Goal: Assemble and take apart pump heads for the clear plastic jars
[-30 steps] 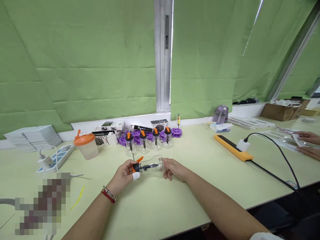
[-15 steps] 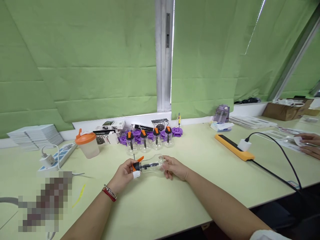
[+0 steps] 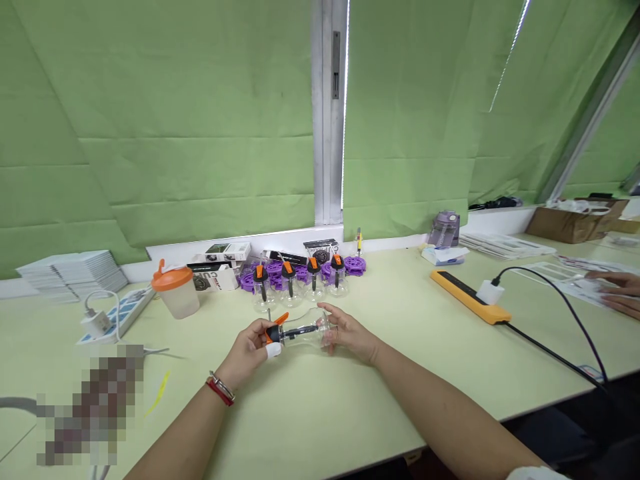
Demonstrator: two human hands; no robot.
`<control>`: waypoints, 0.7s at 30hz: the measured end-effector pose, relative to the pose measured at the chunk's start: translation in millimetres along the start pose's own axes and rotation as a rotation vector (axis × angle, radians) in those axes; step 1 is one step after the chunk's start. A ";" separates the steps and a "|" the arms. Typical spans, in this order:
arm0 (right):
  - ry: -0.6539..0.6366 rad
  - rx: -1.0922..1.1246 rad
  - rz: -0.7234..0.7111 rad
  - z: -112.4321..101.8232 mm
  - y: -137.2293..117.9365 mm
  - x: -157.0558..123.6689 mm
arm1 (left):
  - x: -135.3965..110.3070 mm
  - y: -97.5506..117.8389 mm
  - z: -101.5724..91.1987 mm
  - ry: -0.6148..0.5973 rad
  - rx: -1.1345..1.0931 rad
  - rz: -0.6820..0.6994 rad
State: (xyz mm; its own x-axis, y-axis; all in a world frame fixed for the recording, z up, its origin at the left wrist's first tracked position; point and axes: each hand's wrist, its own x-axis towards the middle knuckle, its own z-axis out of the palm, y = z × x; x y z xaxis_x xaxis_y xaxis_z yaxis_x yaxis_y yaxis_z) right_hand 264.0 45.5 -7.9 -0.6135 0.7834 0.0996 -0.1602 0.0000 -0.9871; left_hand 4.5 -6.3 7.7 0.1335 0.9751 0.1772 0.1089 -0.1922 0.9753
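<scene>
I hold a clear small bottle (image 3: 306, 332) sideways just above the pale green table (image 3: 380, 393). My left hand (image 3: 249, 349) is closed around its black and orange cap end, a white wrap on one fingertip. My right hand (image 3: 347, 332) grips the bottle's clear base end with curled fingers. Behind them, several like bottles (image 3: 298, 285) with orange and black caps stand upright in a row, in front of purple round parts (image 3: 353, 265).
An orange-lidded cup (image 3: 175, 291) and a white power strip (image 3: 113, 317) sit at the left. An orange power strip (image 3: 470, 296) with a plug and black cable lies at the right. Another person's hand (image 3: 620, 293) rests on papers far right. Small boxes (image 3: 220, 264) line the wall.
The bottle and both hands stay nearly in place; my right fingers have shifted slightly around the base. The other person's hand at far right has moved a little.
</scene>
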 end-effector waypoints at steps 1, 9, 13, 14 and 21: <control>0.006 0.013 0.004 -0.1 1.0 0.8 | 0.1 -0.7 -0.2 -0.003 0.001 0.007; 0.013 0.058 0.061 1.8 0.5 1.4 | -0.1 -0.3 0.4 -0.006 0.015 0.019; 0.012 0.063 0.076 2.5 -1.4 0.6 | -1.1 1.8 1.2 0.000 0.022 0.016; 0.012 0.064 0.078 2.6 -1.6 0.6 | -1.2 2.3 1.3 0.001 0.023 0.013; 0.004 0.067 0.076 4.0 -2.1 0.4 | -0.6 2.3 0.7 -0.008 0.036 0.008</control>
State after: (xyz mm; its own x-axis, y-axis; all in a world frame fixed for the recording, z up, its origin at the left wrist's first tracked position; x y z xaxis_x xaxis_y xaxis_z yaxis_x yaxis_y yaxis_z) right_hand 261.0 43.3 -5.3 -0.6225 0.7822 0.0245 -0.1647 -0.1003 -0.9812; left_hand 5.4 -7.4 9.8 0.1424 0.9725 0.1842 0.1433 -0.2044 0.9683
